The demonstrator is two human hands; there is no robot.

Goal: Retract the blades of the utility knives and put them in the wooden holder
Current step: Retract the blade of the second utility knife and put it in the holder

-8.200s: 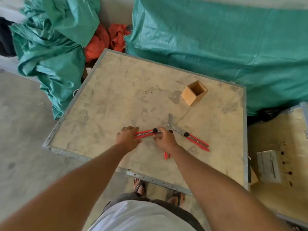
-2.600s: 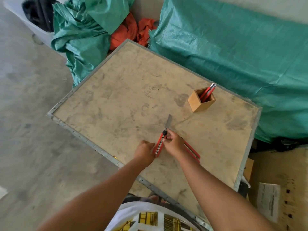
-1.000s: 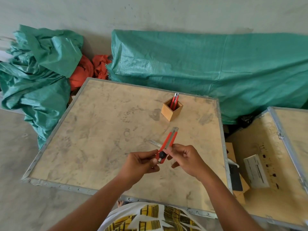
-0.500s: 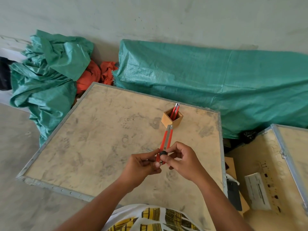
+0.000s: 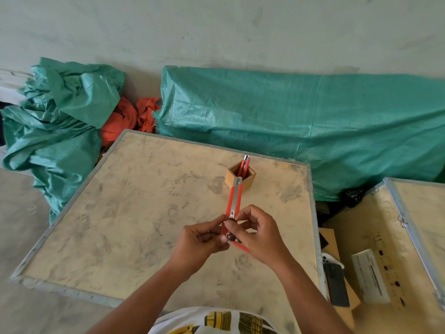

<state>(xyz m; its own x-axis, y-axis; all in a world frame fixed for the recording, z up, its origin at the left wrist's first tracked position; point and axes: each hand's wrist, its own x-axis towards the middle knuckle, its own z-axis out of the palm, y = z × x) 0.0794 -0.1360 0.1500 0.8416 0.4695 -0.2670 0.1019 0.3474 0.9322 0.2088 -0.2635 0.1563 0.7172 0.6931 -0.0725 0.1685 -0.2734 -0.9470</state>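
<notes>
Both hands hold one red utility knife point(image 5: 234, 201) above the table, its tip pointing away from me toward the wooden holder point(image 5: 240, 177). My left hand point(image 5: 201, 242) pinches the knife's rear end. My right hand point(image 5: 256, 233) grips beside it, thumb on the black slider knob. No blade shows past the knife's metal tip. The square wooden holder stands at the far right of the table with another red knife point(image 5: 245, 163) upright in it. A third red knife point(image 5: 242, 247) lies on the table, mostly hidden under my right hand.
The worn board table point(image 5: 134, 213) has a metal rim. Green tarps point(image 5: 301, 121) and orange cloth point(image 5: 125, 121) lie behind it against the wall. To the right is a crate point(image 5: 397, 237) with a white box point(image 5: 369, 276) and a dark phone point(image 5: 336, 284).
Since 2.6 s ago I lifted the knife off the table with both hands and its long blade slid back into the handle. The view has tilted up slightly.
</notes>
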